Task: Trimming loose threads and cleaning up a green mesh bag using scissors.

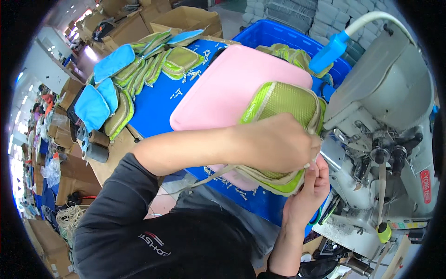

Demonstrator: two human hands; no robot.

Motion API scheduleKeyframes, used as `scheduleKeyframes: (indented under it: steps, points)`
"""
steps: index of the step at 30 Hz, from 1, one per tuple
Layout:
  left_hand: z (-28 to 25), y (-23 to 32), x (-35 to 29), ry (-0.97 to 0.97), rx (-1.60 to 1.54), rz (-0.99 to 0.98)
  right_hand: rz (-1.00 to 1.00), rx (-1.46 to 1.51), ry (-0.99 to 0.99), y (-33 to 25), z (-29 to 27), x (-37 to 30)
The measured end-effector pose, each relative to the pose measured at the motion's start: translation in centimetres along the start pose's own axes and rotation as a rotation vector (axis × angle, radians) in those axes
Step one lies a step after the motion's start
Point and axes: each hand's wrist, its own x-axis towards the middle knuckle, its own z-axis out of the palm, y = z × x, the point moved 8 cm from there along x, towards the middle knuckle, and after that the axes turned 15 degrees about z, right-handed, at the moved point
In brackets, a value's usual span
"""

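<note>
A lime-green pouch (295, 100) with a mesh panel and beige edging lies tilted over a pink pad, its right edge against a grey sewing machine (367, 135). Across the pouch reaches my left hand (281, 142), fingers curled closed at its right edge. My right hand (313, 183) pinches the same edge just below, thumb and fingers together, and the two hands nearly touch. Part of the pouch is hidden under my left hand and forearm. From its lower side a beige binding strip (209, 178) trails left towards my lap.
The pink pad (223, 88) covers much of the blue tabletop (155, 109). Stacked green and blue pouches (148, 65) occupy the far left, with thread spools (97, 152) nearer. A blue crate (278, 35) holding more pouches stands behind. A lamp (330, 51) hangs by the machine.
</note>
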Motion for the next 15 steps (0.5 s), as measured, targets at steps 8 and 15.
scheduleKeyframes:
  steps: [8,15]
  points:
    - [0.2,-0.3,0.5,-0.026,0.013,0.016,0.046,-0.011,0.029,-0.3,0.0,0.0]
    - [-0.3,0.2,-0.8,0.070,-0.096,-0.057,0.120,-0.206,0.009,-0.2,-0.4,0.0]
